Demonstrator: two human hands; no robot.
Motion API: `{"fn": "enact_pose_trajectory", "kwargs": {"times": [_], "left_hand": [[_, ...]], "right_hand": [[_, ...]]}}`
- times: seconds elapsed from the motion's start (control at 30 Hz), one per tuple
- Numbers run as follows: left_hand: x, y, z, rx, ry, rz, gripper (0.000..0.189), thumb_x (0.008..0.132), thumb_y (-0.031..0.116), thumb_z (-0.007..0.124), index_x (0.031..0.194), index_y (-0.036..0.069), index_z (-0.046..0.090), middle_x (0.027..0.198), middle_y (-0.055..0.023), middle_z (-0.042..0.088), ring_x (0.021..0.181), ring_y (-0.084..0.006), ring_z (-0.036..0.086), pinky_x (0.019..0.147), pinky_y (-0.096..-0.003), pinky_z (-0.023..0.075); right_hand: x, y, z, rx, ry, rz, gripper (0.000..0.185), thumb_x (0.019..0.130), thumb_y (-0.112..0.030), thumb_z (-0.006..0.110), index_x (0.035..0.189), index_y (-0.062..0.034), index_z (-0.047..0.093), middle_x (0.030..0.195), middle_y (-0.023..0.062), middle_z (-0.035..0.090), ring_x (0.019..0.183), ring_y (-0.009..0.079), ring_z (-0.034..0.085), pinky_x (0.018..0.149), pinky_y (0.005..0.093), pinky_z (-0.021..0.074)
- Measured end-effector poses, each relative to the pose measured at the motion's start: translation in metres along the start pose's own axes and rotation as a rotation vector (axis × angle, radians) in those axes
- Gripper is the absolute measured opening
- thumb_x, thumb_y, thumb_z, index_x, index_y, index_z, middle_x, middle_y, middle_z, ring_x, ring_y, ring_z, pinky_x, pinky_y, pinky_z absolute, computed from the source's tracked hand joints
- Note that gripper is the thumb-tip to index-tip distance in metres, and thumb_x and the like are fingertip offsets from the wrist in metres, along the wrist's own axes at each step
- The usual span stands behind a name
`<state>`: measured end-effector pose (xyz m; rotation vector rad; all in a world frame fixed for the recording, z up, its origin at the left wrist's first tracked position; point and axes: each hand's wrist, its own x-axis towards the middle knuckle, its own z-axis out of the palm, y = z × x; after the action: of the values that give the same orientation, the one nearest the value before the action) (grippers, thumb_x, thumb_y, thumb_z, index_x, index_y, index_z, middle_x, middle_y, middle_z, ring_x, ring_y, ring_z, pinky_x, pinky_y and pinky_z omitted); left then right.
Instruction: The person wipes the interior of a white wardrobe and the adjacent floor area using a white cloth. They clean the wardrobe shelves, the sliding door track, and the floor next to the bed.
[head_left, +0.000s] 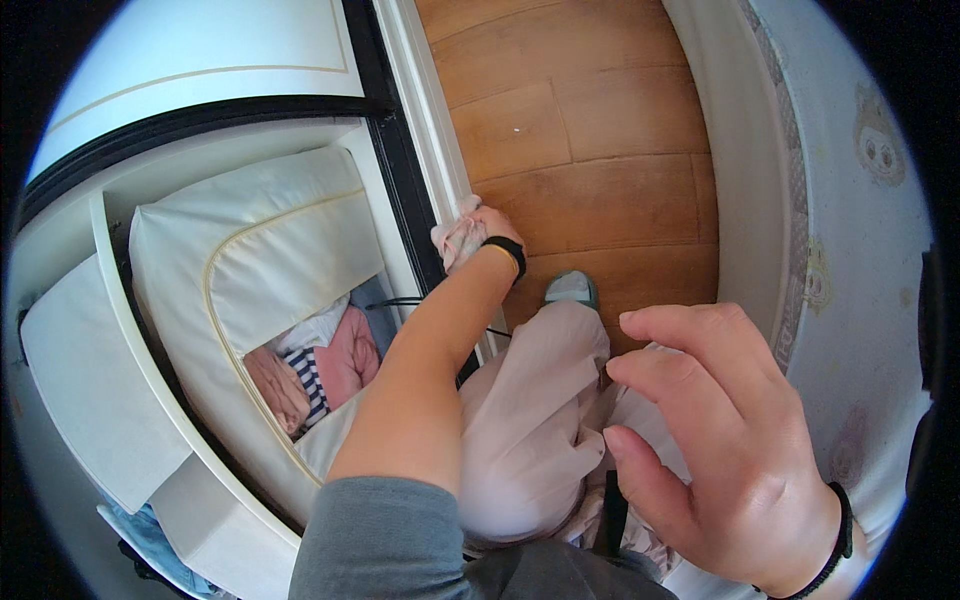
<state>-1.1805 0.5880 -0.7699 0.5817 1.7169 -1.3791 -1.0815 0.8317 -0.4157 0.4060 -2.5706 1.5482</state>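
Note:
My left hand (498, 228) grips a crumpled pale pink cloth (455, 241) against the white sill and black frame (420, 244) at the wardrobe's front edge. The palm faces down, so its fingertips are mostly hidden. Nearer the camera, my right hand (720, 435) hangs in the air with curled, spread fingers and nothing between them. To the left of my forearm, inside the wardrobe, sits a cream fabric storage bag (277, 217) with yellowish piping. Folded clothes show through its window or opening: a pink garment (346, 352) and a navy-and-white striped one (309, 379).
White wardrobe partitions (142, 352) stand at the left, with blue fabric (161, 544) at lower left. A brown wood-look floor (577, 142) runs ahead. On the right is a bed side covered in pale printed fabric (840, 247). My slippered foot (571, 288) rests on the floor.

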Motion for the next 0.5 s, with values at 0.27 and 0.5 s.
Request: {"fn": "enact_pose_trajectory", "kwargs": {"times": [0.27, 0.5], "left_hand": [[-0.031, 0.003, 0.010, 0.305, 0.175, 0.081, 0.040, 0.093, 0.025, 0.050, 0.130, 0.009, 0.058, 0.134, -0.0143, 0.053, 0.121, -0.0398, 0.048, 0.087, -0.0627, 0.0362], [-0.054, -0.010, -0.008, 0.196, 0.134, 0.132, 0.042, 0.095, 0.030, 0.047, 0.132, 0.013, 0.057, 0.138, -0.0103, 0.052, 0.126, -0.0417, 0.042, 0.092, -0.0644, 0.0274]], "right_hand": [[-0.007, -0.037, -0.020, -0.009, -0.264, 0.314, 0.035, 0.064, 0.002, 0.071, 0.097, 0.0046, 0.059, 0.108, 0.0240, 0.056, 0.090, 0.0386, 0.058, 0.078, 0.0416, 0.0497], [0.000, -0.035, -0.018, -0.058, -0.266, 0.309, 0.034, 0.066, 0.001, 0.071, 0.097, 0.0046, 0.059, 0.109, 0.0241, 0.056, 0.091, 0.0383, 0.058, 0.079, 0.0410, 0.0498]]}}
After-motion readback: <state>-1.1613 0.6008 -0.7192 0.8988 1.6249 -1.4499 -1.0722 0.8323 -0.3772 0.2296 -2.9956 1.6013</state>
